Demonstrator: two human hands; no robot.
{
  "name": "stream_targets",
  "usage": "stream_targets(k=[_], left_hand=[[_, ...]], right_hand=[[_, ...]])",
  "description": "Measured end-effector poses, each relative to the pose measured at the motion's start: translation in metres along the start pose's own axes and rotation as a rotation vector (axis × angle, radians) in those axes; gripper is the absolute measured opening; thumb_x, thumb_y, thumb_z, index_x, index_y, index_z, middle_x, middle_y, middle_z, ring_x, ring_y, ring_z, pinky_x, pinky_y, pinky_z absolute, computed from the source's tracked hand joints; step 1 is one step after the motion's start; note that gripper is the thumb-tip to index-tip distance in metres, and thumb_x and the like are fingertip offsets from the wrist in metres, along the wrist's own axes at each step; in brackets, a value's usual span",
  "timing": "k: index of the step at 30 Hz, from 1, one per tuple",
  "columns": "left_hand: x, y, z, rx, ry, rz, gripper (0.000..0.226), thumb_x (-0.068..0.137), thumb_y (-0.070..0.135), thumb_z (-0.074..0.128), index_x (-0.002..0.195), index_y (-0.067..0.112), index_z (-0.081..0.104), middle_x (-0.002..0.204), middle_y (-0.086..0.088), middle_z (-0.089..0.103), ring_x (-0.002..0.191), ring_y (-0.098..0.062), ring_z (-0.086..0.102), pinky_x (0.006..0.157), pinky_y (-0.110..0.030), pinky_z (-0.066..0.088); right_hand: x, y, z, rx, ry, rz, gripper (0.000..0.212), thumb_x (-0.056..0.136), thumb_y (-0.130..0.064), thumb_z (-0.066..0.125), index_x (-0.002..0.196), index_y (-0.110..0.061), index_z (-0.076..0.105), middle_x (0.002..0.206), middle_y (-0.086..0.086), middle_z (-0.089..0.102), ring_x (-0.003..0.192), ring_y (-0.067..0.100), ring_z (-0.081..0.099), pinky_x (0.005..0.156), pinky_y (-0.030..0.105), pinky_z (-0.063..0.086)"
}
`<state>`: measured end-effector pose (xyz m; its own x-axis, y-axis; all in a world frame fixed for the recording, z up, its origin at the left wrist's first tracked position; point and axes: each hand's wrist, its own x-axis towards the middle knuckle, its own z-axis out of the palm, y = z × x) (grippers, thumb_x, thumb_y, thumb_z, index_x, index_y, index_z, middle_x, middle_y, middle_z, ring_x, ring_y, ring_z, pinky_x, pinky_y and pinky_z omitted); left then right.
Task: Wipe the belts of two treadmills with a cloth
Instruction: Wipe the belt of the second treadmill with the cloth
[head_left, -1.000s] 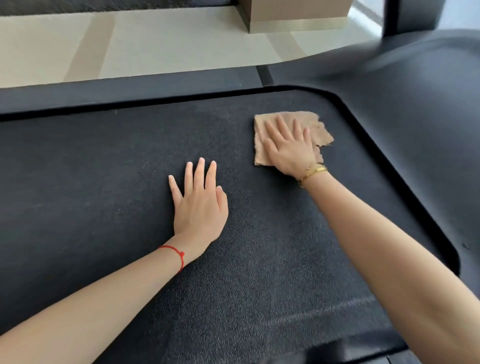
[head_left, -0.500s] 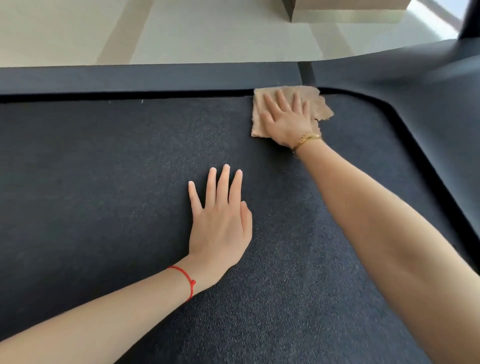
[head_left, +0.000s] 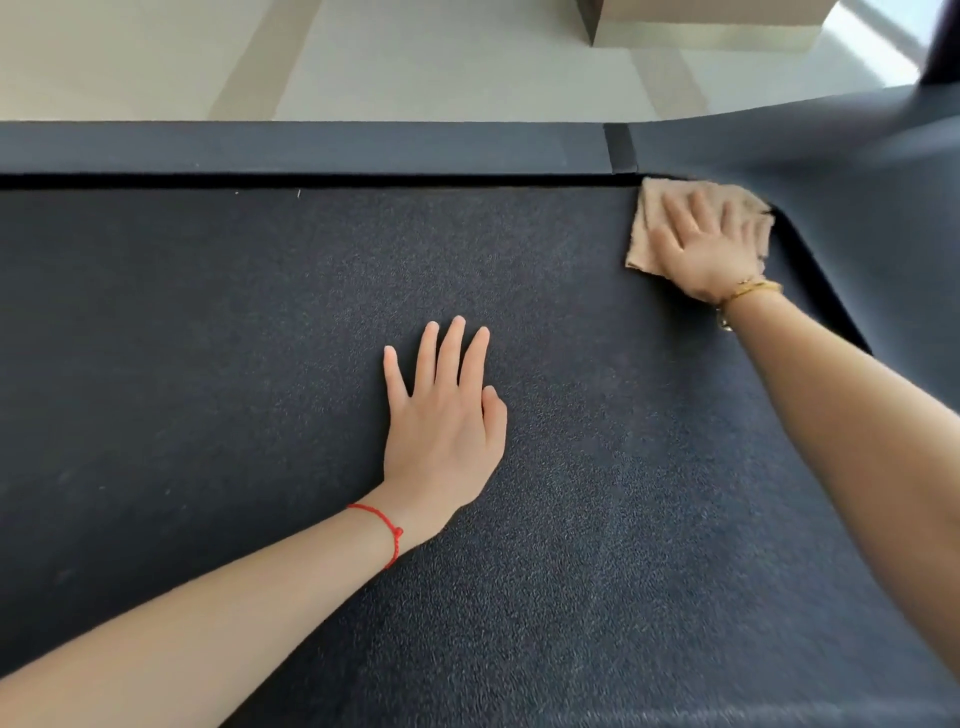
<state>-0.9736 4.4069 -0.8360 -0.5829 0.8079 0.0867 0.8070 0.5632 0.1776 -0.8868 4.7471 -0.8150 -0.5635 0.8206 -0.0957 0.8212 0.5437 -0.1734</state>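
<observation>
I press the cloth (head_left: 644, 236) flat under my right hand (head_left: 698, 249), fingers straight, into the belt's (head_left: 260, 338) far right corner, while my open left hand (head_left: 441, 421) braces mid-belt, holding nothing.

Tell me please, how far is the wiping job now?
Done: nothing shows it; the belt looks alike all over, so wiped parts cannot be told. In hand: the right hand presses the cloth flat at the belt's far right corner, while the left hand rests flat mid-belt. Left: probably the wide stretch to the left, with light specks near the far edge. No second belt is in view.
</observation>
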Motion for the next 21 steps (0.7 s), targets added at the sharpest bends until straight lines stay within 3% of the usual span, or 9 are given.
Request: stream_targets(k=[3, 7, 13, 15, 21], left_hand=[[0.0, 0.0, 0.0, -0.022, 0.017, 0.003, 0.059, 0.1, 0.036, 0.02, 0.157, 0.022, 0.018, 0.165, -0.002, 0.015, 0.153, -0.022, 0.006, 0.12, -0.06, 0.008], [0.0, 0.001, 0.001, -0.046, 0.034, -0.002, 0.057, 0.1, 0.035, 0.027, 0.155, 0.021, 0.024, 0.163, -0.002, 0.019, 0.152, -0.023, 0.009, 0.12, -0.061, 0.008], [-0.001, 0.002, -0.002, -0.072, 0.05, -0.003, 0.056, 0.1, 0.032, 0.032, 0.155, 0.021, 0.026, 0.163, -0.002, 0.021, 0.152, -0.022, 0.01, 0.12, -0.061, 0.006], [-0.002, 0.002, -0.002, -0.08, 0.05, 0.002, 0.055, 0.101, 0.032, 0.033, 0.154, 0.021, 0.027, 0.163, -0.002, 0.021, 0.152, -0.023, 0.011, 0.119, -0.061, 0.006], [-0.002, 0.002, -0.003, -0.088, 0.055, 0.003, 0.055, 0.1, 0.031, 0.034, 0.153, 0.02, 0.029, 0.162, -0.004, 0.023, 0.151, -0.024, 0.014, 0.119, -0.062, 0.006]], right_hand=[[-0.031, 0.006, 0.004, 0.04, 0.005, 0.058, 0.067, 0.092, -0.065, 0.01, 0.156, -0.042, 0.011, 0.167, -0.005, 0.0, 0.152, 0.035, -0.008, 0.12, 0.053, -0.011], [-0.101, -0.007, 0.012, 0.074, -0.001, 0.004, 0.058, 0.101, -0.056, 0.018, 0.156, -0.042, 0.011, 0.167, -0.006, 0.002, 0.151, 0.036, -0.008, 0.121, 0.049, -0.011], [-0.226, -0.024, 0.031, 0.026, 0.009, -0.35, 0.054, 0.102, -0.057, 0.017, 0.155, -0.047, 0.01, 0.165, -0.016, 0.002, 0.152, 0.027, -0.008, 0.123, 0.047, -0.005], [-0.233, -0.007, 0.028, 0.003, -0.013, -0.377, 0.055, 0.101, -0.06, 0.016, 0.154, -0.05, 0.008, 0.164, -0.018, 0.001, 0.152, 0.024, -0.006, 0.123, 0.047, -0.003], [-0.19, 0.047, 0.008, 0.007, 0.01, 0.137, 0.057, 0.101, -0.058, 0.018, 0.156, -0.043, 0.012, 0.167, -0.007, 0.0, 0.152, 0.032, -0.009, 0.121, 0.051, -0.009]])
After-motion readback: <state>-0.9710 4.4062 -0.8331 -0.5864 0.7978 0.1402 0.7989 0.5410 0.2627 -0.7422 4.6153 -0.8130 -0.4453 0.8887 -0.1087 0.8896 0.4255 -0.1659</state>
